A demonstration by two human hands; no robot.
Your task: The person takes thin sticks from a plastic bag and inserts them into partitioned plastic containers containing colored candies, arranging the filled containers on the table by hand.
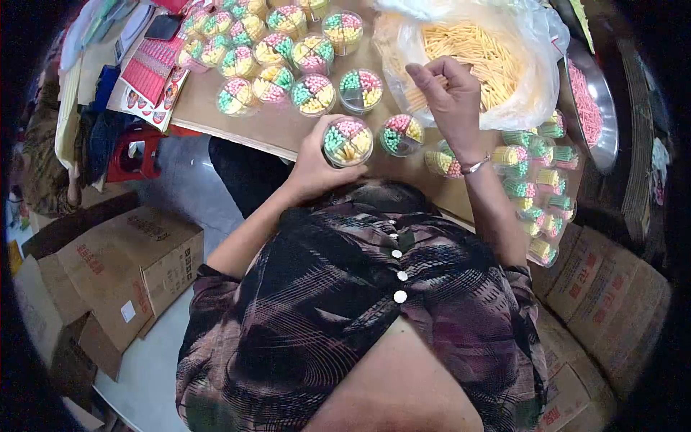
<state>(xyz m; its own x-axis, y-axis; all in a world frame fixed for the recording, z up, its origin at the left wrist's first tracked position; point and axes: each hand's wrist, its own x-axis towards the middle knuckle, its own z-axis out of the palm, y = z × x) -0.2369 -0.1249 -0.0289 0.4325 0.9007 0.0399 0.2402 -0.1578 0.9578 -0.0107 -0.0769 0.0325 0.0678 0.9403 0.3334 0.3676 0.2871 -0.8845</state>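
Observation:
My left hand point(317, 162) is wrapped round a clear round cup point(348, 142) at the table's near edge. Thin sticks in pink, green and yellow sections fill this cup. Over the near side of a clear plastic bag point(396, 54) is my right hand point(452, 97), its fingers curled closed. Whatever it may hold is hidden. Inside the bag lies a heap of yellow sticks point(497, 65). Between my hands stands another cup point(401, 135) of coloured sticks, with one section looking dark and unfilled. A similar cup point(360, 91) sits just beyond my left hand.
Several filled cups point(273, 49) stand at the back left of the table point(209, 108). More cups point(536, 173) are grouped on the right. A metal bowl point(604, 122) holds pink sticks point(584, 104). Cardboard boxes point(137, 266) are on the floor at left, others point(604, 295) at right.

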